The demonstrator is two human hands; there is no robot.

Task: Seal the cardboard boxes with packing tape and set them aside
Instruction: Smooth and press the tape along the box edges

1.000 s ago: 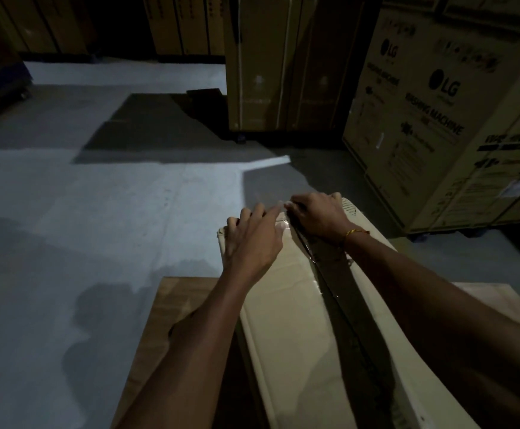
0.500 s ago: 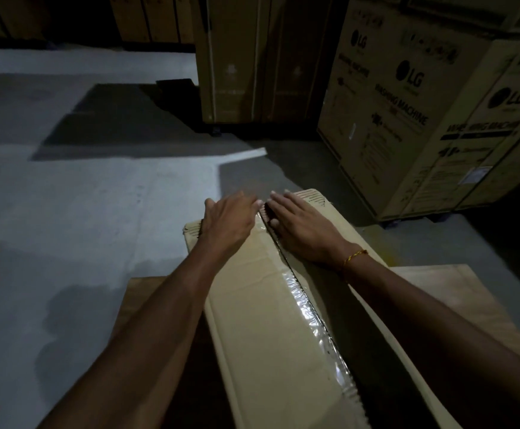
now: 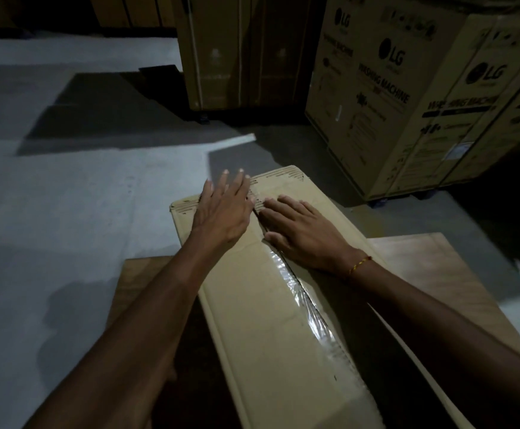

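A long tan cardboard box (image 3: 252,320) lies in front of me, its far end pointing away. A strip of clear shiny packing tape (image 3: 306,300) runs along its centre seam. My left hand (image 3: 223,212) lies over the left flap at the far end, fingers straight and reaching past the box edge. My right hand (image 3: 299,229) lies flat on the right flap beside the seam, fingers straight, thumb against the tape. A thin bracelet sits on the right wrist. No tape roll is in view.
The box rests on a flat wooden board (image 3: 438,274) above a grey concrete floor (image 3: 82,212). Large LG washing machine cartons (image 3: 391,97) stand at the right, and a tall strapped carton (image 3: 240,51) stands behind. A dark mat (image 3: 98,113) lies on the floor at the back left.
Both hands went from curled at the far end of the seam to lying flat with straight fingers. The right hand slid back toward me along the tape.
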